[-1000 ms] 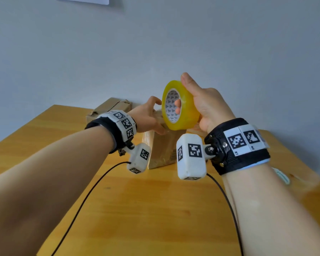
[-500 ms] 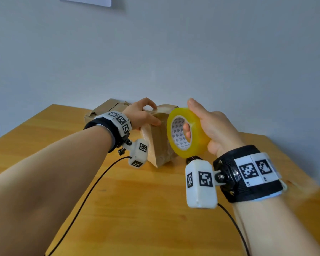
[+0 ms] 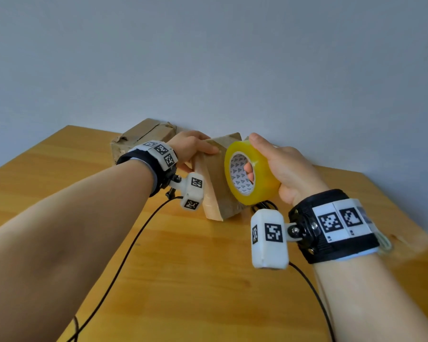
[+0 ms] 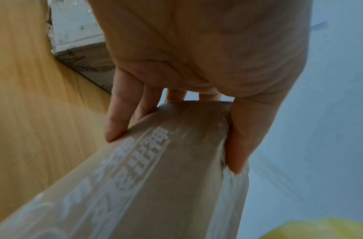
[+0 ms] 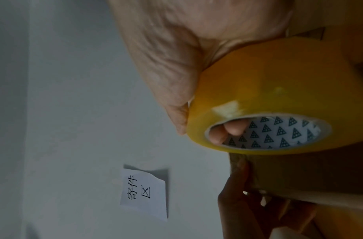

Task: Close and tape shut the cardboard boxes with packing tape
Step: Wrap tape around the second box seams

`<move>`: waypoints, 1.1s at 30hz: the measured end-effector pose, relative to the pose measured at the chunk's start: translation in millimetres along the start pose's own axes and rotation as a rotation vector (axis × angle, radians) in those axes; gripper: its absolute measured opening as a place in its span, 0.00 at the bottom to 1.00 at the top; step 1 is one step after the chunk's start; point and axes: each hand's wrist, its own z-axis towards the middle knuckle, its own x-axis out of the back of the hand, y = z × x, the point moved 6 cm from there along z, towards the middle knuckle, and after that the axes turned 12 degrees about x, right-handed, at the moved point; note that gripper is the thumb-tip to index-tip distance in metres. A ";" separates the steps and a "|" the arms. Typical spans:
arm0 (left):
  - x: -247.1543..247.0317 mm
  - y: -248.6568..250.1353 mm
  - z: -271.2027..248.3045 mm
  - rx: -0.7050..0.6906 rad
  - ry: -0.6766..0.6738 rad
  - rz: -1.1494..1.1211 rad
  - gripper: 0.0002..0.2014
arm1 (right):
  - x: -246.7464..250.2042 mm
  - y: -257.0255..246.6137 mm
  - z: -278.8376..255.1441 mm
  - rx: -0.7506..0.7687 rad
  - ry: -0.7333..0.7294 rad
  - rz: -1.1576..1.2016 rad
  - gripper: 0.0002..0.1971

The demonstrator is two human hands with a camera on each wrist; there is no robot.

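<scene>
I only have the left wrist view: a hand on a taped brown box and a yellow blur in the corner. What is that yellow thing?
Observer: A roll of yellow packing tape, held by the right hand.
Operator: How is it gripped?
Observer: Fingertips through the core, thumb over the outer rim.
Operator: Is the box flat on the table?
Observer: No. The left hand holds the cardboard box tilted, its lower edge on the wooden table.

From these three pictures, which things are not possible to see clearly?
- Free tape end: head view, the tape roll and right hand cover it.
- Held box flaps: head view, left hand hides the top.
- Box print: left wrist view, blurred.
- Back box: head view, partly behind the left hand.
</scene>
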 end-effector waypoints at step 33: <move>-23.2 -25.6 44.3 0.010 -0.066 0.452 0.44 | -25.7 40.0 26.7 0.000 -0.178 0.069 0.20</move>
